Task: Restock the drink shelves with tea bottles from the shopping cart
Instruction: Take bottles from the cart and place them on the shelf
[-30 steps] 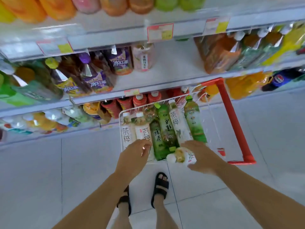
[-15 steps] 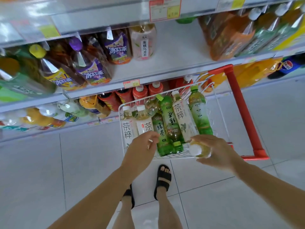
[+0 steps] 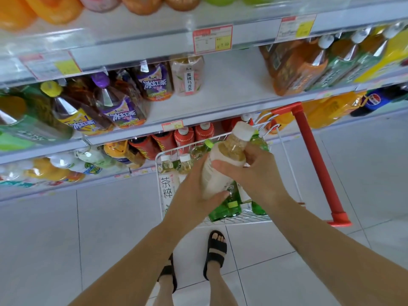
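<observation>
A white-labelled tea bottle point(image 3: 223, 164) with pale yellow tea and a white cap is held tilted above the cart, cap toward the shelves. My right hand point(image 3: 256, 175) grips its upper body and my left hand point(image 3: 194, 191) grips its lower end from below. Under them stands the white wire shopping cart point(image 3: 245, 217) with a red handle point(image 3: 315, 160), holding several green and white-labelled tea bottles point(image 3: 169, 184). The middle shelf point(image 3: 231, 85) has a bare stretch beside one pink-labelled tea bottle point(image 3: 188, 76).
Purple and yellow iced-tea bottles point(image 3: 119, 107) fill the middle shelf's left, orange and green bottles point(image 3: 309, 67) its right. Red-labelled bottles point(image 3: 183, 138) stand on the lower shelf behind the cart. My sandalled feet point(image 3: 215, 250) are on the grey tiled floor.
My right hand has lifted the white-labelled bottle out of the cart's near edge and upward. My left hand left the bottles in the cart and took hold of the lifted bottle's lower end.
</observation>
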The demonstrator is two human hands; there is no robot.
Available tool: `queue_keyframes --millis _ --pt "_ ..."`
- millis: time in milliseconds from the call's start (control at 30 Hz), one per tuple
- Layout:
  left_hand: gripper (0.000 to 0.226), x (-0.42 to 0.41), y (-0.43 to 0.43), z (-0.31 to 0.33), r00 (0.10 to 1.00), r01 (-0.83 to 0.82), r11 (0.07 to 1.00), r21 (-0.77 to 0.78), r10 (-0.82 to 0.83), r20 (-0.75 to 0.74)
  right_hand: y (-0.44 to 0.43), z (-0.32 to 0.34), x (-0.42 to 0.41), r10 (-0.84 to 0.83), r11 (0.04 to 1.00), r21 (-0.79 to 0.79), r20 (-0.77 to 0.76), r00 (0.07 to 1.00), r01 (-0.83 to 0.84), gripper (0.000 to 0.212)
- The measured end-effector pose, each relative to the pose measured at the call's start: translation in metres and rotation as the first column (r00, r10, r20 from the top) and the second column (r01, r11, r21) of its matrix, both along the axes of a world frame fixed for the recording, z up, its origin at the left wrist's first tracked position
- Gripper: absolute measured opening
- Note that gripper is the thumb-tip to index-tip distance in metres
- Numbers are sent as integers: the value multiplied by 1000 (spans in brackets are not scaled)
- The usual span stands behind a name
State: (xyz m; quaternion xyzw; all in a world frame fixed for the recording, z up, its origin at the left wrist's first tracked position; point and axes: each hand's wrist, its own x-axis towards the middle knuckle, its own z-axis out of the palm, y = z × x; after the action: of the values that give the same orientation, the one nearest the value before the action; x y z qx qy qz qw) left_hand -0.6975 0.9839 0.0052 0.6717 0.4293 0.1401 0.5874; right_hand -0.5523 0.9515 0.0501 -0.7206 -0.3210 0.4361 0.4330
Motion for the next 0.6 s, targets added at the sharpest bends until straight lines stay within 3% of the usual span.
queue_keyframes --millis 100,167,233,333,600 --pt "75 -11 8 -1 999 -42 999 -18 42 -28 9 -11 2 98 995 -13 -93 991 -100 36" --pt "70 -19 7 -5 993 -90 994 -60 85 -87 7 -31 15 117 983 -134 -79 990 -126 46" --pt "65 -29 4 -13 980 -172 977 -125 156 -127 1 -65 35 109 940 -332 67 992 -81 61" --pt "69 -45 0 -29 946 -297 937 -186 262 -190 -7 -113 49 297 806 -589 311 903 -62 77" --pt "72 -63 3 -51 897 -418 889 -185 372 -240 1 -158 38 351 732 -674 498 793 99 87"
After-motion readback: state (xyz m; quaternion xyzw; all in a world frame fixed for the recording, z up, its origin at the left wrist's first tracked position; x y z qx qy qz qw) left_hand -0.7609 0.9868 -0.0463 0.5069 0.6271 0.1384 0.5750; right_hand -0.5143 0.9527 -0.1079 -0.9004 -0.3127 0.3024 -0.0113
